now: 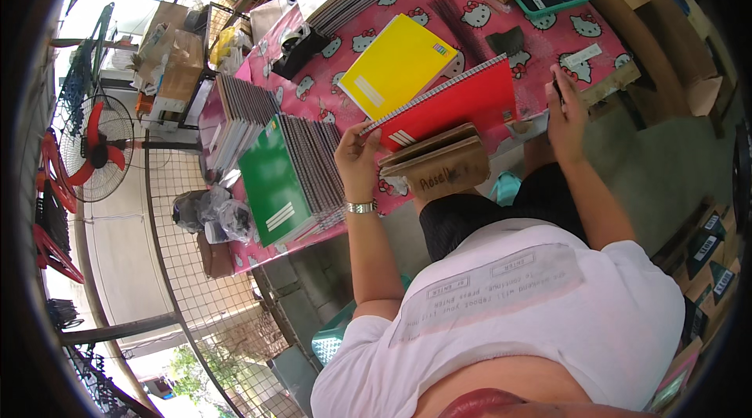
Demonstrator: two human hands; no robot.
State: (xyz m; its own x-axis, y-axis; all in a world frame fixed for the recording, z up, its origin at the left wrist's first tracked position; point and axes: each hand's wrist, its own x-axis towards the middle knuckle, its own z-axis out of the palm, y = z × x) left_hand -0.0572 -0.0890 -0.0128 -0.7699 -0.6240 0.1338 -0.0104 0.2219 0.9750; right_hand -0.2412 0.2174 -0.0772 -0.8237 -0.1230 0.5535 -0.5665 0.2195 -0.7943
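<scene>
Evidently, the step in hand is the steadying of a red notebook, seen here from beside the counter with its pink, cat-printed cloth. The notebook stands tilted at the near edge, its coil uppermost, just behind a folded cardboard block; whether the two touch cannot be made out. The left hand is narrowed in a pinch on the notebook's left end, thumb over the red cover. The right hand is apart from the notebook, off its right end, fingers extended; something small and dark shows beside the thumb, but I cannot tell whether it is gripped. A yellow notebook lies flat beyond the red one, and a stack of green notebooks stands to the left.

To do this well, the pinch should be firm but light, set on cover and pages together so that no sheet slips or creases. The wire coil is best spared any squeeze, since it would probably bend under side pressure. With one end alone held, the far end may sag or swing; the right hand's support there would help, provided the notebook clears the yellow cover.
</scene>
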